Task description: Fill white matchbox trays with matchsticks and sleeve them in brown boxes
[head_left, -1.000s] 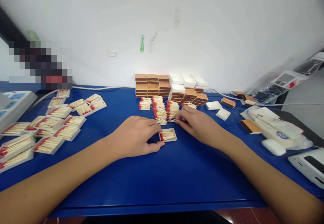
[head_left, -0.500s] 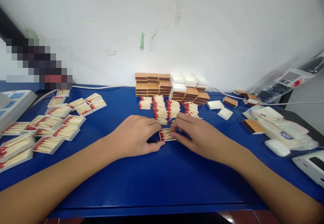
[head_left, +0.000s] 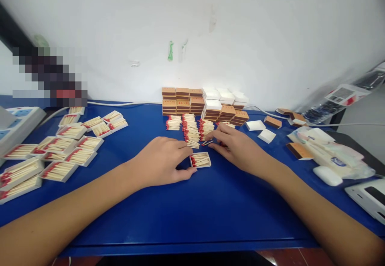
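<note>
A small white matchbox tray (head_left: 200, 160) with red-tipped matches lies on the blue table (head_left: 186, 210). My left hand (head_left: 162, 159) is curled beside it, thumb and fingers gripping its left end. My right hand (head_left: 236, 145) is just behind and right of the tray, fingers pinched on a few matches (head_left: 208, 142) at the edge of the loose match piles (head_left: 192, 127).
Stacks of brown and white matchboxes (head_left: 207, 103) stand against the wall. Several filled trays (head_left: 60, 149) lie at the left by a power strip (head_left: 15, 123). At the right lie empty trays (head_left: 261, 130), sleeves, plastic packets (head_left: 331, 153) and a white device (head_left: 367, 195).
My right hand went from the match pile to the tray half a second ago, then drew back to the pile and now pinches matches. My left hand stayed on the tray.
</note>
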A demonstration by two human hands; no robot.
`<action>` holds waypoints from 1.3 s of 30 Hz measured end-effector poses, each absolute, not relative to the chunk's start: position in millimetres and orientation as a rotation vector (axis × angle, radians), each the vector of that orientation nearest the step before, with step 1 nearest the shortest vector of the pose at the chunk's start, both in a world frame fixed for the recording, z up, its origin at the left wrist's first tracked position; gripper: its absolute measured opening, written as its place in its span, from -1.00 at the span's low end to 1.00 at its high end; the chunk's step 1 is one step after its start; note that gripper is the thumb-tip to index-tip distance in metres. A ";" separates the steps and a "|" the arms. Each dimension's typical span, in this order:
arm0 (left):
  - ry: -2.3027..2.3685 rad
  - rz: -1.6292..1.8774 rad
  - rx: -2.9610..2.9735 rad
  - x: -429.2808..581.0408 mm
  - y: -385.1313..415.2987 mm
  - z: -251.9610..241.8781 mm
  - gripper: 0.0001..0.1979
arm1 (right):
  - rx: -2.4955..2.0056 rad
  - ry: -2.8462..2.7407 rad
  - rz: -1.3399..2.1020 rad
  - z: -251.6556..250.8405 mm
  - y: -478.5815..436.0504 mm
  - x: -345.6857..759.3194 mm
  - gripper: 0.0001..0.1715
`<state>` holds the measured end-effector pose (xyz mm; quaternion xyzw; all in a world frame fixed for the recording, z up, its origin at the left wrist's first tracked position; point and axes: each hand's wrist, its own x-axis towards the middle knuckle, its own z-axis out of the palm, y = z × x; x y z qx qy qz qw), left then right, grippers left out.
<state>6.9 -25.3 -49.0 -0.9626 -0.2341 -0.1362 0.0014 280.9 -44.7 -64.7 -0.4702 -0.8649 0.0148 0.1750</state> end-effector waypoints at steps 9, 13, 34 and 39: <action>-0.717 -0.444 -3.020 6.1 -24.1 -50.6 -0.71 | -1.319 -2.434 0.089 -65.8 -42.3 281.9 -0.89; -0.727 -0.430 -3.025 6.7 -24.6 -49.7 -0.72 | -1.337 -2.460 0.055 -63.8 -44.7 279.8 -0.88; -0.718 -0.469 -3.000 5.6 -23.1 -53.6 -0.72 | -1.239 -2.466 0.154 -51.0 -78.6 246.8 -0.93; -0.713 -0.491 -2.999 5.5 -22.8 -54.1 -0.73 | -1.250 -2.441 0.239 -51.9 -79.2 243.8 -0.91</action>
